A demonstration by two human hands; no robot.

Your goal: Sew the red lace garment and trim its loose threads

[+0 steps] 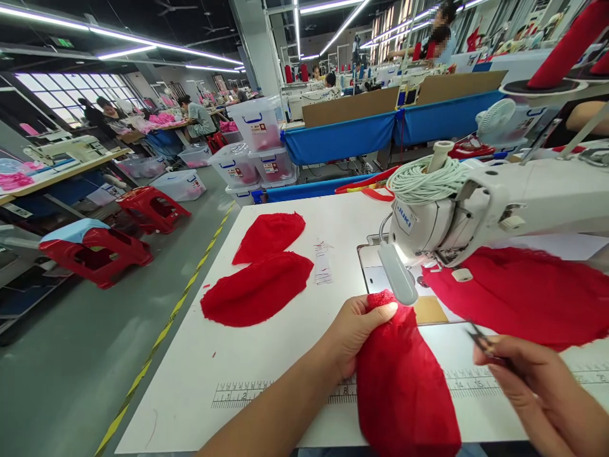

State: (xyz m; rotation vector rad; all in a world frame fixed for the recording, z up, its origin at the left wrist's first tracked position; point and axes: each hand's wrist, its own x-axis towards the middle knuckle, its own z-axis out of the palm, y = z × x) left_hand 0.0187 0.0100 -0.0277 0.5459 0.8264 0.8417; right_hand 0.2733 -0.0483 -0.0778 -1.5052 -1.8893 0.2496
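Observation:
My left hand (354,330) is closed on the top edge of a red fabric piece (404,387), which hangs down over the front of the white table (200,374). My right hand (537,381) is closed on small thread snips (485,346), their tips pointing up-left toward the needle area. Just beyond both hands stands a white JUKI sewing machine (476,209) with a lit lamp. More red fabric (518,292) lies under the machine arm on the right.
Two red fabric pieces (259,289) and a strip of labels (323,260) lie on the table's left half. Red stools (95,251) stand in the aisle beside a yellow floor line. Plastic bins (257,146) stack behind. Other people work at far tables.

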